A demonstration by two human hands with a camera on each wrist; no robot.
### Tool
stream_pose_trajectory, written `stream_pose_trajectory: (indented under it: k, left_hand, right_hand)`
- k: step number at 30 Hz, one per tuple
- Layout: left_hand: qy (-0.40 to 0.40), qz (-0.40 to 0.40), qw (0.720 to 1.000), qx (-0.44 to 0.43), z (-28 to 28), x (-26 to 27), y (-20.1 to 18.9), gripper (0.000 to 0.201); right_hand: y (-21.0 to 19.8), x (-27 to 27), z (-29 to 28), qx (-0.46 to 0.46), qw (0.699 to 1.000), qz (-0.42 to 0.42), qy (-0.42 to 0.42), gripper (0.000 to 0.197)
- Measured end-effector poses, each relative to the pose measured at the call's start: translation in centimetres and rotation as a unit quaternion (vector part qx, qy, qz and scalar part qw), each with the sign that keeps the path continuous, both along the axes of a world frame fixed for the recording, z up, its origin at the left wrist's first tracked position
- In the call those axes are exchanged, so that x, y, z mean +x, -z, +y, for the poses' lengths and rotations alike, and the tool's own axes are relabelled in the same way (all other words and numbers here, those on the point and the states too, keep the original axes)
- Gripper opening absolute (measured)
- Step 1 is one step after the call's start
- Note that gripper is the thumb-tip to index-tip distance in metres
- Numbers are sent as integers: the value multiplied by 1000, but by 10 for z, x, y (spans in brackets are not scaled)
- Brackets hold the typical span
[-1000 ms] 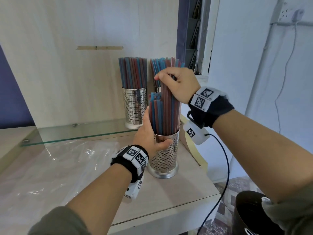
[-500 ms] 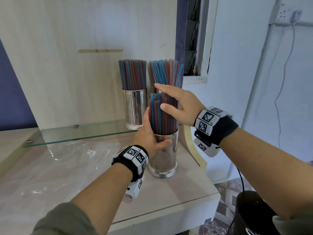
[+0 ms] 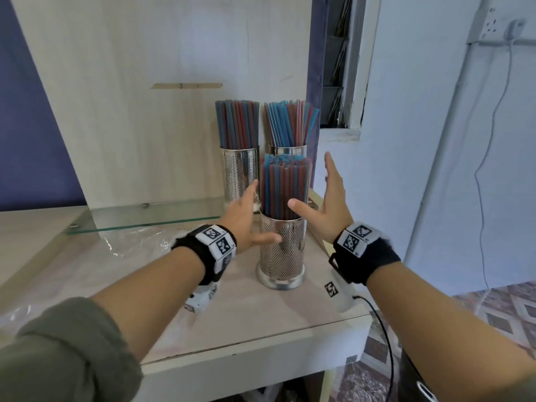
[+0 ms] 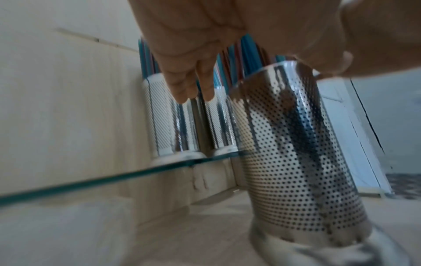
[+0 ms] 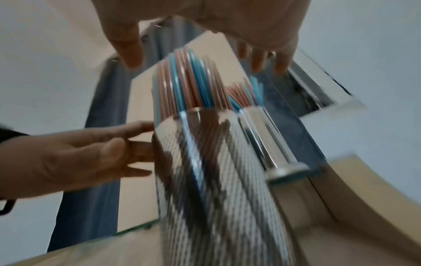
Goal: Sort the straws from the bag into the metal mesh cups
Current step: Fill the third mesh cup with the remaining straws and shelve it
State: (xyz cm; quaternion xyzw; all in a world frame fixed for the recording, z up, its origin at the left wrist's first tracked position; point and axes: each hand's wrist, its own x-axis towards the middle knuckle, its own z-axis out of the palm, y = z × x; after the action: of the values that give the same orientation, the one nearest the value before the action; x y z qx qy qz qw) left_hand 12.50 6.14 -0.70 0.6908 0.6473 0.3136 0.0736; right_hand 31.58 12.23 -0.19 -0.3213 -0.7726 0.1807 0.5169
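Nearest the camera, two forearms are reaching forward over the table (image 3: 261,323), each wearing a black wrist strap with square printed markers. A grey-green sleeve (image 3: 66,352) is covering the left arm near the elbow, and a black cable (image 3: 383,332) is hanging off the table's right edge.

The left hand (image 3: 246,224) is spreading wide at the left side of the front cup (image 3: 282,250), with straight fingers pointing forward. Its thumb is lying across the perforated wall; whether it is actually touching is hard to tell in the head view, and the left wrist view is too blurred to settle it. The right hand (image 3: 330,204) is also standing wide, fingers straight and pointing up and forward, with the thumb stretching toward the straws (image 3: 285,187) just above the cup's rim. The palm is staying apart from the bundle, and neither hand is gripping anything.

The front cup is standing upright on the table, packed with red and blue straws rising well above its rim. A crumpled clear bag (image 3: 95,256) is lying flat on the table to the left.

Farther back, a glass shelf (image 3: 145,219) is carrying two more cups side by side: the back left cup (image 3: 239,169) and the back right cup (image 3: 287,148), which is mostly hiding behind the front bundle. Both are holding red and blue straws. A pale wooden panel (image 3: 159,97) is rising behind them.
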Motion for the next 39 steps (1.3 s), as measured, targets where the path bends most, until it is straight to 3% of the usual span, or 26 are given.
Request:
stream_pose_trajectory:
  k: [3, 7, 10, 13, 17, 20, 22, 26, 39]
  left_hand:
    - [-29, 92, 995, -37, -31, -25, -13, 119]
    - [-71, 149, 982, -95, -72, -70, -16, 89]
    - [-148, 238, 944, -176, -98, -110, -3, 68]
    - [-199, 328, 884, -265, -121, -147, 14, 65]
    - [-157, 238, 869, -403, -143, -178, 35, 80]
    - [-126, 201, 864, -443, -146, -178, 47, 93]
    - [-113, 202, 867, -441, -141, -177, 52, 101]
    - [-118, 229, 868, -425, -132, -180, 54, 88]
    - [-124, 218, 891, -379, -131, -191, 68, 92]
  right_hand:
    - [29, -4, -3, -140, 988, 26, -67, 108]
    - [43, -21, 1, -164, 985, -17, -51, 117]
    - [42, -33, -4, -193, 981, -24, 4, 122]
    - [35, -43, -16, -210, 976, -28, 51, 114]
    - [1, -69, -35, -196, 978, -48, 46, 112]
    - [-31, -100, -40, -173, 984, -28, 24, 117]
    - [-51, -127, -37, -159, 987, -6, 7, 114]
    - [-74, -181, -20, -129, 992, 10, 4, 114]
    - [-47, -270, 30, -172, 985, -20, 3, 108]
